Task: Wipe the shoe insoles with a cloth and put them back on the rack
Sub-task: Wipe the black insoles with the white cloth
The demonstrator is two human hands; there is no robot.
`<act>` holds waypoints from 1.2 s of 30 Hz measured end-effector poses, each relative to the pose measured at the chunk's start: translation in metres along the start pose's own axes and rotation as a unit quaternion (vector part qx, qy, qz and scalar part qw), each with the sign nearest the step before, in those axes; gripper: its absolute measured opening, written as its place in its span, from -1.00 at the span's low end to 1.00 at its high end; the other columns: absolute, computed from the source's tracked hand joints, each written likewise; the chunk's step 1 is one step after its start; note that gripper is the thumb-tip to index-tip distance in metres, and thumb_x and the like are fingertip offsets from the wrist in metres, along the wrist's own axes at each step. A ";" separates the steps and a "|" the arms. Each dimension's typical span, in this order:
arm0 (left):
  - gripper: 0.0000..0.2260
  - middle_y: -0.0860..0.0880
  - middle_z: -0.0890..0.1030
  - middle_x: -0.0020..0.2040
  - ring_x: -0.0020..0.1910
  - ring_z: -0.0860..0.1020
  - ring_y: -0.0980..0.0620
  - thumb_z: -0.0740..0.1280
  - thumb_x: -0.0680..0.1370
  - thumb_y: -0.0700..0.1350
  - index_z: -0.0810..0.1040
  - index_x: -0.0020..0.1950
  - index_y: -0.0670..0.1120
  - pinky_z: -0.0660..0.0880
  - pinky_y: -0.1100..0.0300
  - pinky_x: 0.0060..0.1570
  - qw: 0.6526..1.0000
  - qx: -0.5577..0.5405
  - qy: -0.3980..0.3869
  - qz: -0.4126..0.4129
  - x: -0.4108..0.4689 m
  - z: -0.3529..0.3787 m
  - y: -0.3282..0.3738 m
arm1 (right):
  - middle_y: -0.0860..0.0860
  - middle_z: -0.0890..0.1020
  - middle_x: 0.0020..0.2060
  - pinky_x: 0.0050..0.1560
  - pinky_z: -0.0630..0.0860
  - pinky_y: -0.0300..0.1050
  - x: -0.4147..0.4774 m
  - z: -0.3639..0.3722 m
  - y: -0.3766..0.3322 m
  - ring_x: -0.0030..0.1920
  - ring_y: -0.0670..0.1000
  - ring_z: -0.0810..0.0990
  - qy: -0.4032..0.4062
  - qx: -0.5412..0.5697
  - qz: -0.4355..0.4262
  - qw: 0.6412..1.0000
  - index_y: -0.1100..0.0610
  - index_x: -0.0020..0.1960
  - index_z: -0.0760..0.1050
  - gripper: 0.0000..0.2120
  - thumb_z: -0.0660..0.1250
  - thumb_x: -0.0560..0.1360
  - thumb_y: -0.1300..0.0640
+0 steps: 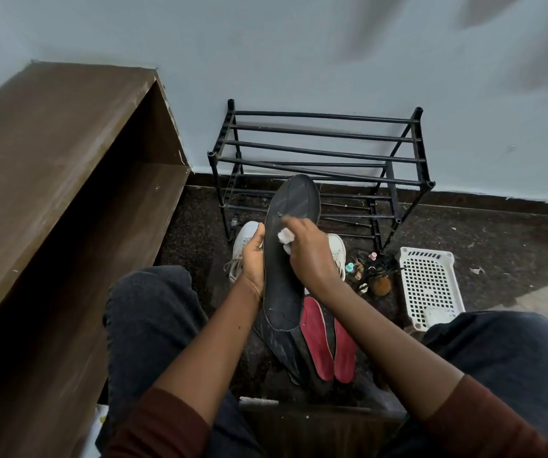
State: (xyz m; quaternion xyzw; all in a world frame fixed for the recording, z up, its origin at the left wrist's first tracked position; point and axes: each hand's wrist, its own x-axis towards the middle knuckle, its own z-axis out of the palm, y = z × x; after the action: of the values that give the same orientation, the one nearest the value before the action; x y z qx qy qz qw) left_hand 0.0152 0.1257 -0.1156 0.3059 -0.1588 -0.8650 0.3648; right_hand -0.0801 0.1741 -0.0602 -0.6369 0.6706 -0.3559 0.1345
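Fingers (259, 238) of left hand (253, 262) clasping black insole (282, 292) edge, steadying it for wiping | right hand (310, 259) pinching cloth (285, 235) against its face | red insoles (319, 345) waiting on floor, rack (325, 147) beyond

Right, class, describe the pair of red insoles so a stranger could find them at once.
Start at the black metal shoe rack against the pale blue wall, then drop to the dark floor between the person's knees. The pair of red insoles lies there side by side; the neighbouring insoles are black.
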 end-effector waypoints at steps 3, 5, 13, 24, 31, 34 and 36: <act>-0.53 -0.17 0.60 0.07 0.04 0.58 -0.09 0.12 0.55 0.12 0.61 0.10 -0.21 0.45 0.09 0.21 1.000 0.006 0.007 0.014 0.004 -0.002 0.003 | 0.19 0.59 -0.13 -0.16 0.42 -0.14 -0.011 0.009 -0.004 -0.16 0.18 0.60 -0.008 -0.006 -0.033 0.999 0.28 -0.06 0.58 -0.75 0.26 0.33 0.47; -0.47 -0.19 0.63 0.02 -0.01 0.61 -0.09 0.04 0.61 0.13 0.66 0.02 -0.22 0.48 0.08 0.17 1.000 0.004 0.020 0.020 0.006 -0.007 0.004 | 0.15 0.61 -0.13 -0.23 0.48 -0.12 -0.026 0.013 -0.008 -0.17 0.14 0.62 -0.008 -0.006 -0.060 0.998 0.24 -0.07 0.58 -0.79 0.24 0.37 0.40; -0.47 -0.22 0.57 0.12 0.11 0.53 -0.16 0.07 0.57 0.15 0.60 0.13 -0.24 0.38 0.00 0.26 1.000 -0.010 0.013 -0.001 0.002 -0.010 0.003 | 0.09 0.68 -0.13 -0.21 0.39 -0.28 -0.018 -0.002 -0.002 -0.16 0.08 0.64 0.020 -0.009 -0.040 0.999 0.19 -0.03 0.61 -0.81 0.25 0.45 0.25; -0.44 -0.22 0.64 -0.03 -0.09 0.66 -0.12 0.03 0.61 0.12 0.67 -0.03 -0.27 0.58 0.03 -0.02 1.000 -0.026 0.009 -0.006 0.003 0.000 0.003 | 0.11 0.63 0.06 0.06 0.29 -0.41 -0.019 0.002 -0.006 0.02 0.07 0.61 -0.047 0.027 0.009 0.998 0.21 -0.02 0.66 -0.84 0.36 0.43 0.27; -0.39 -0.23 0.65 -0.02 -0.08 0.66 -0.13 -0.01 0.63 0.14 0.69 -0.07 -0.25 0.58 0.04 -0.02 1.000 -0.020 0.020 -0.005 0.001 -0.007 0.001 | 0.15 0.67 -0.16 -0.18 0.59 -0.05 -0.035 0.008 0.002 -0.18 0.11 0.66 -0.080 0.033 -0.135 0.987 0.26 -0.16 0.62 -0.82 0.31 0.31 0.42; -0.51 -0.20 0.63 -0.05 -0.08 0.63 -0.09 0.11 0.57 0.10 0.69 -0.11 -0.23 0.49 0.08 0.14 0.999 -0.012 0.035 0.009 0.002 -0.004 -0.001 | 0.15 0.66 -0.21 -0.18 0.50 -0.13 -0.015 0.006 0.000 -0.25 0.11 0.64 -0.035 0.005 -0.130 0.991 0.22 -0.03 0.64 -0.74 0.29 0.34 0.37; -0.56 -0.18 0.62 -0.06 -0.07 0.62 -0.08 0.17 0.49 0.09 0.66 -0.07 -0.23 0.51 0.12 0.12 1.000 -0.022 0.017 -0.003 -0.003 0.003 -0.002 | 0.15 0.65 -0.23 -0.20 0.45 -0.18 0.001 0.007 0.002 -0.26 0.12 0.64 0.004 0.005 -0.098 0.995 0.24 -0.13 0.66 -0.80 0.30 0.33 0.36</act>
State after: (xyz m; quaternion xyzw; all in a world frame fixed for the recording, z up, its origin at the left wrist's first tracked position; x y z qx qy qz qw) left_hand 0.0137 0.1291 -0.1133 0.3132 -0.1328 -0.8637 0.3718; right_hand -0.0772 0.1707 -0.0661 -0.6974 0.6037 -0.3731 0.0999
